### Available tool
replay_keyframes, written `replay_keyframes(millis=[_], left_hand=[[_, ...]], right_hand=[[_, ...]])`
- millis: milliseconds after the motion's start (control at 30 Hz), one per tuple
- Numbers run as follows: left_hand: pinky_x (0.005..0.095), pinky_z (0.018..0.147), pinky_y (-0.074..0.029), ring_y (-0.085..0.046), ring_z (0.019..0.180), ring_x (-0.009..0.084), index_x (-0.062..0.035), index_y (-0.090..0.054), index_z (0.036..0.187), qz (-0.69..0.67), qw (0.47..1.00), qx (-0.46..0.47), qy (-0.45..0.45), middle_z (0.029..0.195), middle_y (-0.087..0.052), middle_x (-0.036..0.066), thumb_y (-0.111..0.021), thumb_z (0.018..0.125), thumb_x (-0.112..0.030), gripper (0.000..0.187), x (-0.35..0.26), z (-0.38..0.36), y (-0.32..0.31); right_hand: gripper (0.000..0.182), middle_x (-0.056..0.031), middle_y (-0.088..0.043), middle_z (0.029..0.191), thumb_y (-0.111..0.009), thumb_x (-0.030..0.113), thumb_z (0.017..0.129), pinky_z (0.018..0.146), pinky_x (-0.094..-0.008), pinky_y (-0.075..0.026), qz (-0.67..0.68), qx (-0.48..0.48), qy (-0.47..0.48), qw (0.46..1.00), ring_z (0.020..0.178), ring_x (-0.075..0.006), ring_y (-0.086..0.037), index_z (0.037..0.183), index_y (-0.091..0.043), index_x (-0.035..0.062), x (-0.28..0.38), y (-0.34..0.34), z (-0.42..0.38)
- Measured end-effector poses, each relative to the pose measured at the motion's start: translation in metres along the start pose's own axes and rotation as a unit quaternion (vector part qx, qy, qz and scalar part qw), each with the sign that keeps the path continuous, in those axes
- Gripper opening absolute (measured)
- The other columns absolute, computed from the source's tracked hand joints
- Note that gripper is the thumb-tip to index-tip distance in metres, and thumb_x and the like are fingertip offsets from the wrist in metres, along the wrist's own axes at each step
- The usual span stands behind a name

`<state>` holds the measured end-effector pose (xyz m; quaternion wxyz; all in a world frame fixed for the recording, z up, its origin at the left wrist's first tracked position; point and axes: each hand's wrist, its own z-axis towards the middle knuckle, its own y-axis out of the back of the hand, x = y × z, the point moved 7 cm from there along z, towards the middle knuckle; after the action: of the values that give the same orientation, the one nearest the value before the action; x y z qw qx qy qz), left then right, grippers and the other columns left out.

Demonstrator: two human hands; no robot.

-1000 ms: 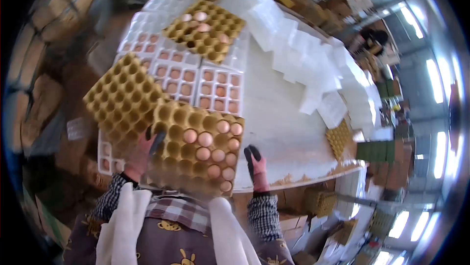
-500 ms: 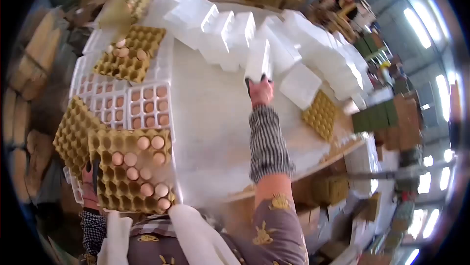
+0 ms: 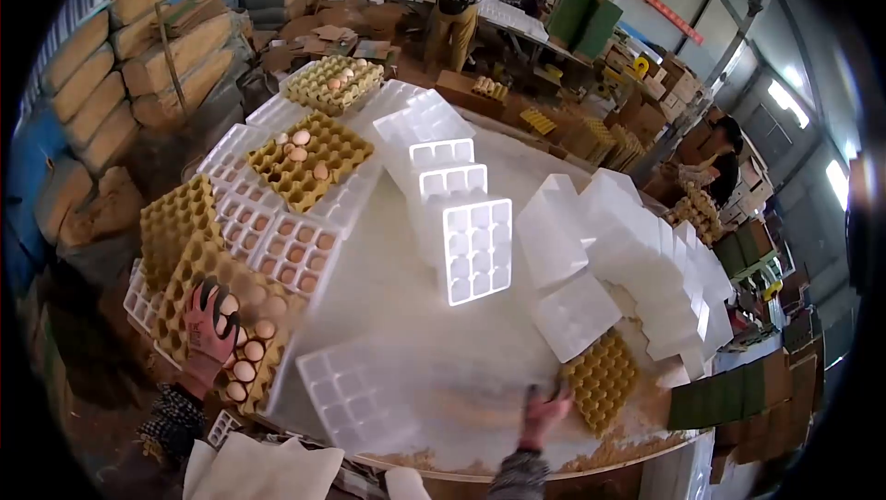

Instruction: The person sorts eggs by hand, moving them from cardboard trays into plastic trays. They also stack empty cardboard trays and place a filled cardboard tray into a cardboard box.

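Note:
My left hand (image 3: 210, 332), in a pink glove with dark fingertips, lies over the egg tray (image 3: 189, 269) at the near left. Its fingers curl round eggs (image 3: 227, 304) there; how many is hidden. Several more eggs (image 3: 245, 371) sit in this tray's cups beside the hand. My right hand (image 3: 544, 415), smeared by motion, is above the table's near edge with thumb and fingers apart and nothing visible between them. A blurred white foam tray (image 3: 355, 398) with square pockets lies between my hands. Right of my right hand is a yellow egg tray (image 3: 602, 380) without eggs.
White foam trays (image 3: 277, 251) holding eggs line the table's left side, partly under another egg tray (image 3: 309, 163). A foam tray stack (image 3: 477, 251) stands mid-table, more foam stacks (image 3: 637, 241) at right. Co-workers (image 3: 720, 163) are farther back.
My left hand has moved from the egg tray's side onto its eggs. My right hand has left the foam stacks for the near edge, and a foam tray now lies between my hands.

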<state>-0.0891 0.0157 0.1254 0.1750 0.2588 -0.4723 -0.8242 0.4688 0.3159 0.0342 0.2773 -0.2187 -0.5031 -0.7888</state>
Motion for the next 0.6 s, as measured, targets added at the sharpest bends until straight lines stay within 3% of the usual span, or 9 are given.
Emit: replay_keyframes(millis=[33,100,133,200,233,300,367,433,600], left_hand=[[0.0517,0.099,-0.041,-0.045,0.118,0.0454,-0.0045,-0.052,0.127,0.001,1.000,-0.006,0.001,0.136,-0.042,0.024,-0.072,0.076,-0.017,0.056,-0.004,-0.004,0.004],[0.0522,0.099,-0.041,-0.045,0.117,0.0455,-0.0044,-0.054,0.124,0.039,0.999,0.010,-0.007,0.134,-0.044,0.024,-0.071,0.076,-0.017,0.053,-0.006,-0.014,0.005],[0.0522,0.099,-0.041,-0.045,0.117,0.0455,-0.0044,-0.054,0.124,0.049,0.999,0.008,-0.001,0.134,-0.044,0.024,-0.071,0.076,-0.017,0.053,-0.006,-0.017,0.007],[0.0497,0.099,-0.041,-0.046,0.118,0.0442,-0.0045,-0.057,0.121,0.043,0.998,0.027,-0.044,0.131,-0.047,0.023,-0.070,0.076,-0.017,0.049,-0.007,-0.024,0.008],[0.0477,0.098,-0.042,-0.047,0.116,0.0426,-0.0047,-0.059,0.118,0.069,0.997,0.015,-0.030,0.128,-0.050,0.022,-0.070,0.075,-0.017,0.046,-0.019,-0.031,0.019],[0.0472,0.097,-0.042,-0.049,0.115,0.0414,-0.0052,-0.059,0.118,0.010,0.998,0.040,-0.038,0.127,-0.052,0.019,-0.069,0.076,-0.017,0.045,-0.035,-0.018,0.024],[0.0465,0.096,-0.042,-0.050,0.115,0.0393,-0.0054,-0.059,0.118,0.005,0.998,0.037,-0.053,0.125,-0.054,0.017,-0.070,0.076,-0.016,0.045,-0.049,-0.013,0.030],[0.0440,0.095,-0.044,-0.051,0.116,0.0366,-0.0053,-0.060,0.117,-0.012,0.998,0.020,-0.058,0.126,-0.054,0.016,-0.073,0.072,-0.016,0.048,-0.058,-0.012,0.034],[0.0441,0.100,-0.041,-0.049,0.120,0.0351,-0.0049,-0.058,0.119,-0.247,0.959,0.077,-0.113,0.129,-0.052,0.016,-0.073,0.067,-0.016,0.055,-0.104,-0.014,0.016]], right_hand=[[0.081,-0.0226,-0.044,0.140,-0.074,0.035,0.077,0.107,-0.0515,-0.035,-0.249,-0.005,-0.077,0.965,0.127,-0.0338,-0.046,0.141,-0.039,-0.0001,-0.046,0.011,0.030],[0.094,-0.0217,-0.038,0.144,-0.081,0.040,0.071,0.110,-0.0540,-0.031,-0.387,0.055,-0.180,0.903,0.133,-0.0373,-0.038,0.144,-0.035,0.0043,-0.119,0.022,0.074],[0.094,-0.0217,-0.038,0.144,-0.081,0.040,0.071,0.110,-0.0540,-0.031,-0.381,0.062,-0.175,0.906,0.133,-0.0373,-0.038,0.144,-0.035,0.0043,-0.153,0.021,0.085],[0.102,-0.0178,-0.034,0.147,-0.080,0.049,0.068,0.109,-0.0568,-0.029,-0.392,0.275,-0.298,0.826,0.136,-0.0357,-0.033,0.148,-0.029,0.0121,-0.233,0.001,0.058],[0.102,-0.0178,-0.034,0.147,-0.080,0.049,0.068,0.109,-0.0568,-0.029,-0.413,0.321,-0.283,0.804,0.136,-0.0357,-0.033,0.148,-0.029,0.0121,-0.234,-0.003,0.021],[0.105,-0.0183,-0.044,0.140,-0.082,0.055,0.061,0.107,-0.0524,-0.032,-0.476,0.251,-0.185,0.822,0.127,-0.0358,-0.043,0.144,-0.038,0.0096,-0.178,0.004,0.005],[0.105,-0.0159,-0.041,0.142,-0.082,0.055,0.061,0.106,-0.0563,-0.031,-0.439,0.212,-0.133,0.863,0.130,-0.0387,-0.038,0.144,-0.036,0.0108,-0.174,0.005,-0.049],[0.089,-0.0171,-0.050,0.131,-0.085,0.042,0.061,0.105,-0.0533,-0.034,-0.398,0.158,-0.220,0.876,0.124,-0.0364,-0.046,0.134,-0.047,0.0070,-0.069,0.044,-0.064],[0.071,-0.0170,-0.057,0.117,-0.080,0.028,0.057,0.100,-0.0530,-0.038,-0.309,-0.017,-0.092,0.946,0.115,-0.0386,-0.050,0.119,-0.055,0.0054,0.025,0.091,-0.115]])
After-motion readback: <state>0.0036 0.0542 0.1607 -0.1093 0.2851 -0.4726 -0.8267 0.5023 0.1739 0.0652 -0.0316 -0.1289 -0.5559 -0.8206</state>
